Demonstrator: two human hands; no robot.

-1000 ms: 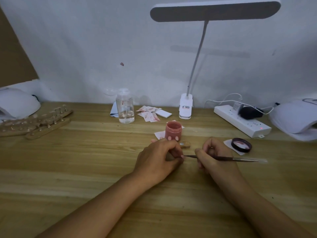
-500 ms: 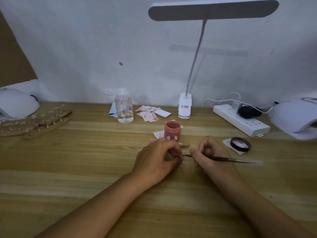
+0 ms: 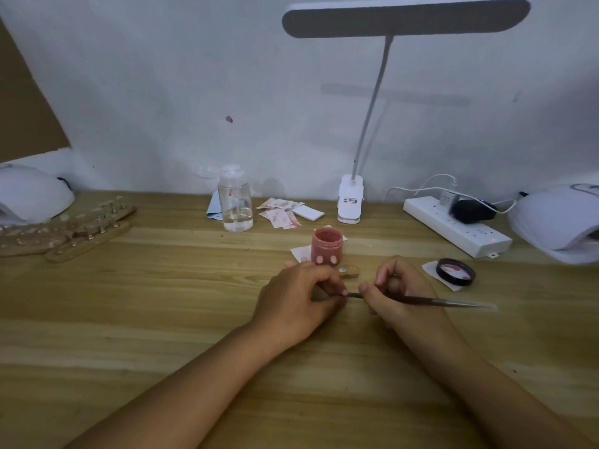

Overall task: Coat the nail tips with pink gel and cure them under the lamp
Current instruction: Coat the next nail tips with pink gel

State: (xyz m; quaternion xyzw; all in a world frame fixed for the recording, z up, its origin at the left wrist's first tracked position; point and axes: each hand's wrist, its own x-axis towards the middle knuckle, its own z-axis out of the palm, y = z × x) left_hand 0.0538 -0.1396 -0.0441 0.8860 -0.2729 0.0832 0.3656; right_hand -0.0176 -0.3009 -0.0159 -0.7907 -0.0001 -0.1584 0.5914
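Bare forearms run into bare hands — left hand (image 3: 296,301), right hand (image 3: 403,294).

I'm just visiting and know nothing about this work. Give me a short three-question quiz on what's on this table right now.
1. True or false: the pink gel jar has no lid on it.
2. The right hand grips: A a brush; B tweezers; C scissors.
3. Fill in: the black lid lies to the jar's ___.
Key: 1 true; 2 A; 3 right.
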